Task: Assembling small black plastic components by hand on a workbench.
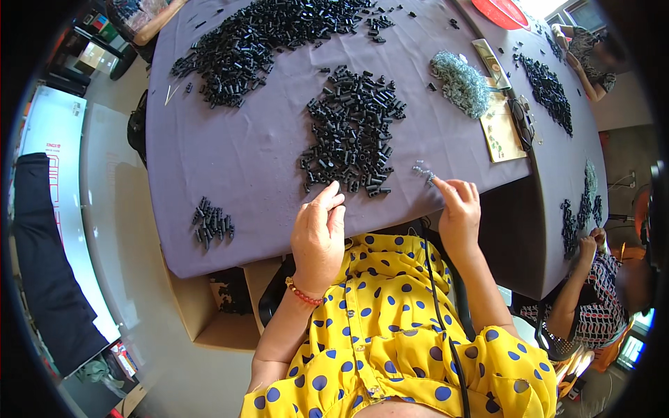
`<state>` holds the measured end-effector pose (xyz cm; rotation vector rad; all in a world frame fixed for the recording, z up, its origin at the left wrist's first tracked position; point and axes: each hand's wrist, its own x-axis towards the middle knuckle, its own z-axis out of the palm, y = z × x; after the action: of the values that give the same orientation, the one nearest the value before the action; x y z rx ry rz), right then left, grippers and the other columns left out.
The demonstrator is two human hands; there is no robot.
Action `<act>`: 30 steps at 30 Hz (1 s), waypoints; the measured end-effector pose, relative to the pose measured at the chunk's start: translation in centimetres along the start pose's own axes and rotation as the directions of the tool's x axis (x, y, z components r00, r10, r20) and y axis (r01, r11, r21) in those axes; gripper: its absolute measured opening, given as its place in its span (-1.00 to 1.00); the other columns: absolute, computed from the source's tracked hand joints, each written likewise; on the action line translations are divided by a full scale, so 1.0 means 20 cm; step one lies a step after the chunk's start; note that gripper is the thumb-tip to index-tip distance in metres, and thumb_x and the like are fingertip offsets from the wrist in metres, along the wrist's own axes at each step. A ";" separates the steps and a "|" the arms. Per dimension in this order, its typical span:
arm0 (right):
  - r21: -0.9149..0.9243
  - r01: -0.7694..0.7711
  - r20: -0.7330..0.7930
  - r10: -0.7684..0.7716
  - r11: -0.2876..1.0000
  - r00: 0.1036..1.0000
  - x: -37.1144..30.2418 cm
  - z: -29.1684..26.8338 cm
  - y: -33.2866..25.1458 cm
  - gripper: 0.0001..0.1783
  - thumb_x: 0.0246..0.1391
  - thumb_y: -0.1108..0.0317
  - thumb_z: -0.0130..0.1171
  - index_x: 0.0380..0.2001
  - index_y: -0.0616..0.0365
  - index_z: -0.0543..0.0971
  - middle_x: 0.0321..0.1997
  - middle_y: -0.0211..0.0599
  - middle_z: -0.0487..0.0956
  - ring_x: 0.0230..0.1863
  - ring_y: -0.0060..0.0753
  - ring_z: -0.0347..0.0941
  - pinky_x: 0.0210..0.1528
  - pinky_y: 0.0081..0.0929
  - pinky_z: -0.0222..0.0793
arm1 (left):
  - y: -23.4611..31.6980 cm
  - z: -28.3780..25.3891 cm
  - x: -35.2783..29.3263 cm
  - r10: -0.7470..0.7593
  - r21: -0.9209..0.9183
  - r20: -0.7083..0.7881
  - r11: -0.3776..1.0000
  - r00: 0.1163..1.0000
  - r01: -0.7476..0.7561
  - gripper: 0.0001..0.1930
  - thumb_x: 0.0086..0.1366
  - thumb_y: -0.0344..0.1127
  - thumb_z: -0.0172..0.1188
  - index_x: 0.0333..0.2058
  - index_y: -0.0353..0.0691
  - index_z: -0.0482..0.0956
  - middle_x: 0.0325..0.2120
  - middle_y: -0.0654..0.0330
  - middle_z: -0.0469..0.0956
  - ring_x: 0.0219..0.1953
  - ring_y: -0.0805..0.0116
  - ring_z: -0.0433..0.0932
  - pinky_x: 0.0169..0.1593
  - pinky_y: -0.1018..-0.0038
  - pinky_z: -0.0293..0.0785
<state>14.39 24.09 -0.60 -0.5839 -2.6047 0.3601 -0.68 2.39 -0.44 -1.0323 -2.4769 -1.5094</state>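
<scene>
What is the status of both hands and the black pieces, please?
Left hand at near edge of central black pile, grip unclear. Right hand at small silvery pieces, grip unclear. Black cord hangs between the forearms.

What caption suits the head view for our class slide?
Left hand beside a heap of black parts, right hand at small silvery pieces.

The large black heap (pixel 258 42) and, at upper right, the red basin (pixel 503 12) are cut off by the upper edge. The cardboard box (pixel 230 336), lower left, is partly hidden by the tabletop (pixel 251 167). Whether anything is pinched in the left hand's fingers (pixel 320 200) cannot be seen; the silvery bits (pixel 423 169) at the right hand's fingers (pixel 449 194) are too small to be identified.
</scene>
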 end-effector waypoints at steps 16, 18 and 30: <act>0.008 0.066 -0.125 -0.064 0.998 0.990 0.07 0.07 -0.02 -0.72 0.07 0.48 0.37 -0.12 -0.03 0.70 -0.28 -0.43 0.58 -0.20 -0.34 0.48 -0.04 -0.34 0.21 | 0.02 -0.02 -0.07 -0.417 -0.584 0.279 0.641 0.865 0.497 -0.65 0.50 -0.44 0.13 0.21 -0.31 0.41 -0.09 0.11 0.63 -0.18 0.48 0.62 -0.12 0.59 0.61; -0.037 0.137 -0.124 -0.141 0.990 0.982 0.09 0.08 -0.02 -0.73 0.02 0.43 0.41 -0.17 -0.08 0.70 -0.31 -0.51 0.55 -0.23 -0.42 0.46 -0.01 -0.32 0.12 | 0.03 -0.04 -0.07 -0.451 -0.624 0.380 0.520 0.808 0.583 -0.66 0.52 -0.40 0.12 0.20 -0.32 0.42 -0.10 0.11 0.63 -0.16 0.47 0.63 -0.10 0.57 0.62; -0.180 0.224 -0.014 -0.230 0.958 0.973 0.11 0.08 -0.03 -0.79 0.04 0.38 0.40 -0.22 -0.08 0.66 -0.29 -0.51 0.53 -0.16 -0.40 0.43 0.09 -0.22 0.04 | 0.05 -0.06 -0.07 -0.444 -0.659 0.547 0.294 0.710 0.692 -0.67 0.51 -0.37 0.15 0.17 -0.30 0.45 -0.11 0.14 0.64 -0.14 0.46 0.64 -0.07 0.56 0.60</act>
<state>11.65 24.33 -0.92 -0.3380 -2.6506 0.0434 0.61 1.00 0.44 -0.2515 -2.3268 -3.2390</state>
